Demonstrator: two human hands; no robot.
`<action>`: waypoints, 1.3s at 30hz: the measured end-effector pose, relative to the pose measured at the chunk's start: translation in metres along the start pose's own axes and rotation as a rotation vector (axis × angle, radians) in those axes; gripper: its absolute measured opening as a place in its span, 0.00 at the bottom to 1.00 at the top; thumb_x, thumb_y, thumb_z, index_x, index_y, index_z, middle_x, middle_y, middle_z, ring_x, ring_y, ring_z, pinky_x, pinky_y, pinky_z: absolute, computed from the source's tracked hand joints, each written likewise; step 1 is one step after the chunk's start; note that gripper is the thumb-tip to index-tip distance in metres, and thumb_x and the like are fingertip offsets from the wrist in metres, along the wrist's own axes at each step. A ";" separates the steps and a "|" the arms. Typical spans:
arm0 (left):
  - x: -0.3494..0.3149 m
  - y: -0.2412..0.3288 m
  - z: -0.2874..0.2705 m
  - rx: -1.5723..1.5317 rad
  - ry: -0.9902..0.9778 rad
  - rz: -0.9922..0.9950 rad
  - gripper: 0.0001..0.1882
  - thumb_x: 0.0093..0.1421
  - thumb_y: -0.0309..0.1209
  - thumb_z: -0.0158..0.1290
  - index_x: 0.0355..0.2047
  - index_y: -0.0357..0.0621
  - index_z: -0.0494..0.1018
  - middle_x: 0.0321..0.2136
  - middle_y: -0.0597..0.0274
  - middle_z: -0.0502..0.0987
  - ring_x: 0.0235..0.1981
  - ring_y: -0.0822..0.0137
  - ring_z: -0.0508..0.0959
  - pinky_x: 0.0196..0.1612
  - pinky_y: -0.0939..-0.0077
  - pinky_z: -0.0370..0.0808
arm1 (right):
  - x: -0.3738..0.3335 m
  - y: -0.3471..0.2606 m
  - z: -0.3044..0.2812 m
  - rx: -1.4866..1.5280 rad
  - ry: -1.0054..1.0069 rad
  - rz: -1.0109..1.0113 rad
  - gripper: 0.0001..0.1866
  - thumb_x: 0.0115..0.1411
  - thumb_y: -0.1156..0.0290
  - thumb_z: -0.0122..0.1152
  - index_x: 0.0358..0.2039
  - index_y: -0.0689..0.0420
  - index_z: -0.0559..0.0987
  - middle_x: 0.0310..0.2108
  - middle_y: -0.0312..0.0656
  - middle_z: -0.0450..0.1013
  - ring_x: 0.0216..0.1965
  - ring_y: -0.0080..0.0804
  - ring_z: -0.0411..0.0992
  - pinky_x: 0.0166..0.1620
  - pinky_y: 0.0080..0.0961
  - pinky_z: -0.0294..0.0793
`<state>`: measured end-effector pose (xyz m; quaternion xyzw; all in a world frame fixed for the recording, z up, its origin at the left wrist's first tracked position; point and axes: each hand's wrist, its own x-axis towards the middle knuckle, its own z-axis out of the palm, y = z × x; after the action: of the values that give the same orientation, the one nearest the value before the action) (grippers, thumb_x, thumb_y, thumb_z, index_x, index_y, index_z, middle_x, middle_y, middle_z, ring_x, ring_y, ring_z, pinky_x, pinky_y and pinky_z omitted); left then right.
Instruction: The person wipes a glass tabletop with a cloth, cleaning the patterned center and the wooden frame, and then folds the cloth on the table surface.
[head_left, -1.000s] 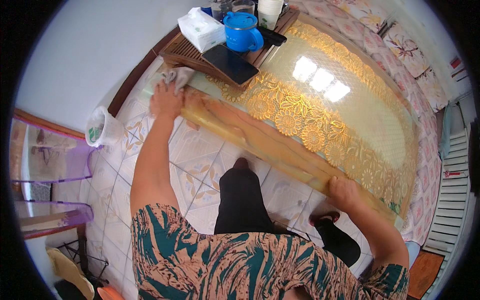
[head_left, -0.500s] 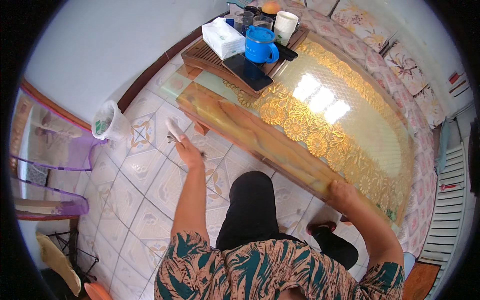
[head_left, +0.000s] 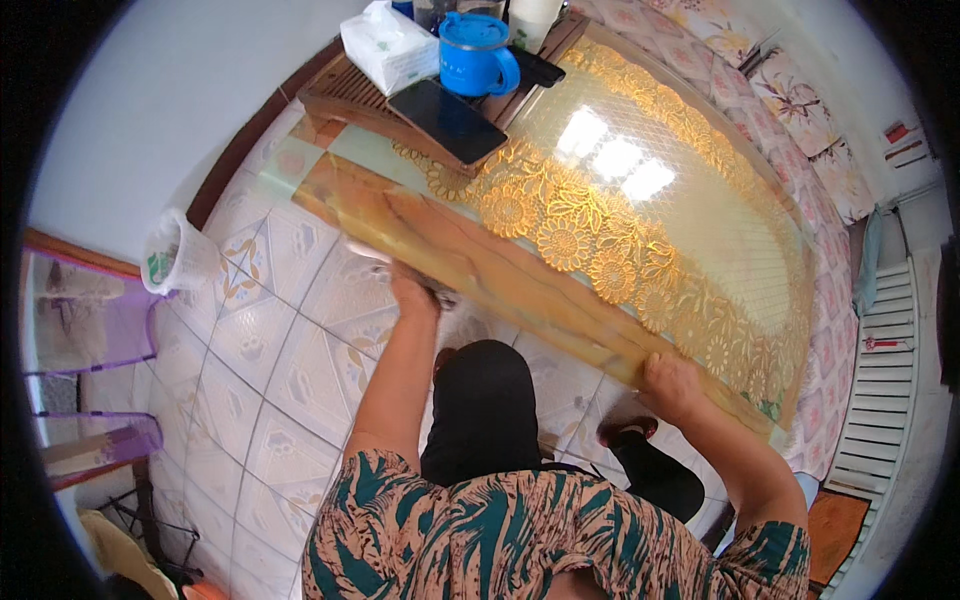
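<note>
My left hand (head_left: 412,293) is low beside the long near edge of the stone-topped table (head_left: 430,215). It is closed around a pale, elongated, soft-looking thing (head_left: 368,253) that the table edge partly hides. Dark wisps show by the wrist side; its kind I cannot make out. On the same edge, farther right, rests my right hand (head_left: 672,385), fingers curled over the rim of the table. A clear cover with gold flower patterns (head_left: 565,240) lies over the tabletop.
On a slatted wooden tray (head_left: 350,88) stand a tissue pack (head_left: 388,45), a blue lidded mug (head_left: 473,58) and paper cups (head_left: 533,22), with a black phone (head_left: 447,120). A white bin (head_left: 182,255) is by the wall. A patterned sofa (head_left: 825,300) runs along the far side.
My left hand has moved from over the floor tiles to the table's near edge, taking the pale thing partly under it. My right hand stays on the rim. The whole view has shifted slightly.
</note>
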<state>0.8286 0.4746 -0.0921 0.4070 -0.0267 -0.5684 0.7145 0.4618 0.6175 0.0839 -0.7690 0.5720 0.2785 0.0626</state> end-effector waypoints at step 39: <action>0.107 -0.043 -0.077 -0.125 -0.470 0.029 0.34 0.66 0.53 0.38 0.67 0.52 0.52 0.64 0.61 0.57 0.64 0.57 0.59 0.67 0.58 0.55 | -0.003 -0.002 -0.018 0.260 -0.060 0.065 0.13 0.53 0.68 0.55 0.35 0.64 0.72 0.32 0.53 0.73 0.37 0.52 0.74 0.40 0.42 0.74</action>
<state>0.8707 0.4267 -0.2147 0.2181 -0.1627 -0.6379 0.7204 0.4699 0.6132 0.1001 -0.7267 0.6258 0.2269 0.1696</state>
